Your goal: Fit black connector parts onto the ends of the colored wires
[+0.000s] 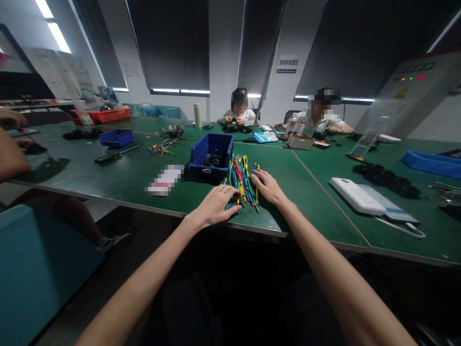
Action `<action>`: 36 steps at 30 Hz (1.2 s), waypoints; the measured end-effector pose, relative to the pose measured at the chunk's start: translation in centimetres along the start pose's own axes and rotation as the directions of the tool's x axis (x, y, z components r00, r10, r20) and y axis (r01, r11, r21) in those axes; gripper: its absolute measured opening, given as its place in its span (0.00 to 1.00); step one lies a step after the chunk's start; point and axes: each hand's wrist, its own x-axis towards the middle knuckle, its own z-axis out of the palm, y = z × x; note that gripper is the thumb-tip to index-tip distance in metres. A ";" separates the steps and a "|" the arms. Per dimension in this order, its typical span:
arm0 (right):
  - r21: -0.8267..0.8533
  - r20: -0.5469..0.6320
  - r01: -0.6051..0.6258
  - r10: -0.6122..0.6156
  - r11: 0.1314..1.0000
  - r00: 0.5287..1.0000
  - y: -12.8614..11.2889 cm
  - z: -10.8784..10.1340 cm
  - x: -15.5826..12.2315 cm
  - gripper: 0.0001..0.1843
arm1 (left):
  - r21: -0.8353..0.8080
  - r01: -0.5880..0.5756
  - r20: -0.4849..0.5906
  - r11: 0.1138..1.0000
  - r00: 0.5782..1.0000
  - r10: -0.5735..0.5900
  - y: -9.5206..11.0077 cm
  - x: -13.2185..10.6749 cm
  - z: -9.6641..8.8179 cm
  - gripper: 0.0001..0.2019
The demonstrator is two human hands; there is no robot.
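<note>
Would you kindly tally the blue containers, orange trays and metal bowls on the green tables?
Blue containers: 3
Orange trays: 1
Metal bowls: 1
Total: 5

Dim, greenish indoor view, lit mostly by ceiling light strips (54,29) at upper left, with thin slits of daylight glaring beneath drawn dark blinds (173,43). Soft, faint shadows on the green table (126,175) under the left hand (216,204) and right hand (268,188); near-black below the table edge. Strong wide-angle bending at the borders, pale smeared glare at far right; sharpest around the coloured wires (241,180).
</note>
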 end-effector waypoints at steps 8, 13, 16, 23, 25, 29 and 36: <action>-0.172 -0.096 -0.067 0.051 0.983 0.994 0.5 0.2 2.4 0.25 | -0.072 -0.027 -0.134 0.997 0.991 0.017 -0.1 8.4 2.3 0.17; -0.189 -0.199 0.044 -0.083 0.981 0.976 0.4 0.1 2.0 0.25 | 0.021 0.174 -0.063 0.985 0.983 -0.172 -2.0 10.8 5.1 0.21; -0.121 -0.245 -0.053 0.022 0.991 0.969 0.9 0.3 2.2 0.28 | 0.073 0.292 0.004 0.953 0.956 -0.294 -2.6 10.6 6.5 0.23; -0.066 -0.022 -0.085 0.083 0.994 0.996 1.6 1.0 2.6 0.30 | -0.207 0.090 0.046 0.974 0.996 -0.083 -3.0 10.1 5.5 0.18; -0.062 0.056 -0.062 0.066 0.996 0.996 1.4 1.0 2.4 0.30 | -0.318 0.079 0.067 0.945 0.996 -0.060 -3.0 10.0 5.0 0.19; 0.030 0.055 -0.026 0.024 0.999 0.998 1.0 0.7 2.3 0.31 | -0.402 0.043 -0.061 0.915 0.995 -0.073 -2.9 9.9 4.7 0.12; -0.068 -0.118 0.048 -0.056 0.997 0.992 0.6 0.9 2.9 0.31 | -0.159 0.259 -0.136 0.953 0.950 -0.281 -4.0 10.4 6.4 0.26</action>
